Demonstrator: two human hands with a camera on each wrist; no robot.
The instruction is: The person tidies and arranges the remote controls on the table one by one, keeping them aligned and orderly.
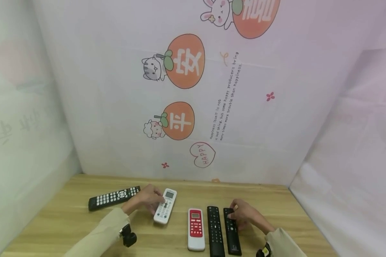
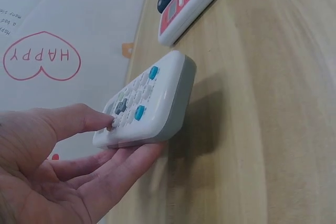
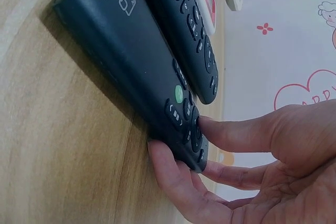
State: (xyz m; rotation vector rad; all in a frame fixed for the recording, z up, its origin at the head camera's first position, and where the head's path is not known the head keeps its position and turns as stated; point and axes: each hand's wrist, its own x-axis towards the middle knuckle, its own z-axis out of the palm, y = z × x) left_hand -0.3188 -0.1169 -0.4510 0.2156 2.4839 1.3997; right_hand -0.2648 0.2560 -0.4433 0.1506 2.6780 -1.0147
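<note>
Left grip pinches white remote, fingers apparently underneath.

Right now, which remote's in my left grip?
The white plastic remote with blue buttons; the red-fronted remote and three black remotes are outside that grip.
</note>
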